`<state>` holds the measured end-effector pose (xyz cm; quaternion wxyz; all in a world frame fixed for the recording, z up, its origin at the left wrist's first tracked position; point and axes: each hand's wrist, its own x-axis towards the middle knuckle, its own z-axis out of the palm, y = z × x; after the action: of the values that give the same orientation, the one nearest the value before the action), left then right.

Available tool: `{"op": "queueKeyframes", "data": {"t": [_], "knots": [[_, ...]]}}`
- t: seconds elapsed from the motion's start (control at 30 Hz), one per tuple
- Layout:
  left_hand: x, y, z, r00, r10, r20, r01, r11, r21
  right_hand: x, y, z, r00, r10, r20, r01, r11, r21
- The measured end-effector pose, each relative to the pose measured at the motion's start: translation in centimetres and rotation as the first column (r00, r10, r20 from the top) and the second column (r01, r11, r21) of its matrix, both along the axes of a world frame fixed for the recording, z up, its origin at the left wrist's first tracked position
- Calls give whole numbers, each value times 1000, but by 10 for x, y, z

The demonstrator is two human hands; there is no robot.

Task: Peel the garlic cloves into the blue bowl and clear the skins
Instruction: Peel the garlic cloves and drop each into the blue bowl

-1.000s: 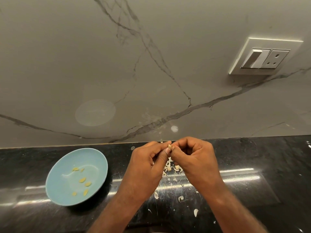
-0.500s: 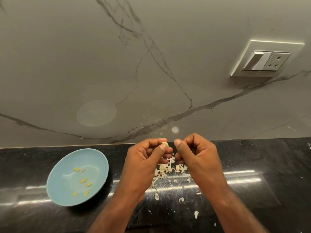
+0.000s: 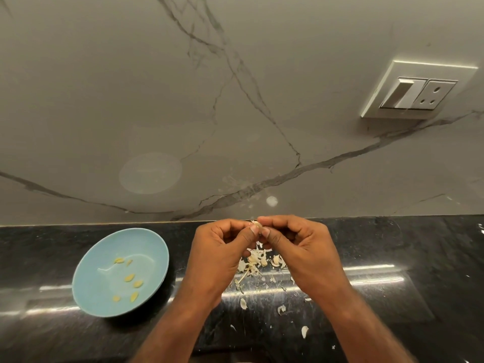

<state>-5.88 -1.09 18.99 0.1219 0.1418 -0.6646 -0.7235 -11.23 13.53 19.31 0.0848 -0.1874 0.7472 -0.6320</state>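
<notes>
We note the left hand [image 3: 220, 248] and right hand [image 3: 301, 247] both pinching one garlic clove [image 3: 258, 226]. The blue bowl [image 3: 136, 244] lies left of the grip, nearer the left hand.

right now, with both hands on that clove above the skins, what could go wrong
The clove is pinched between the left hand and right hand above the skin pile, not over the blue bowl off to the left. If it slips, it would likely land among the skins. Loose skins lie scattered toward the near edge of the counter, where they could be brushed off or missed in clearing.
</notes>
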Motion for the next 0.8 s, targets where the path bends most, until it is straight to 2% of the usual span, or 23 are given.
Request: {"op": "queueKeyframes", "data": {"t": [0.23,0.57,0.67,0.8], "knots": [[-2,-1,2,1000,-21,-17,20,999,-49,1,0,3,1000,10,-10,-10,1000,10],[-4,-1,-3,1000,11,-1,-11,988,-153,4,-4,0,998,7,64,-4,999,-43],[-4,0,-2,1000,22,-19,-24,990,-137,3,-4,0,997,3,76,0,999,-46],[-2,2,2,999,-23,-42,15,984,-178,0,-1,4,993,35,114,-26,996,-83]]}}
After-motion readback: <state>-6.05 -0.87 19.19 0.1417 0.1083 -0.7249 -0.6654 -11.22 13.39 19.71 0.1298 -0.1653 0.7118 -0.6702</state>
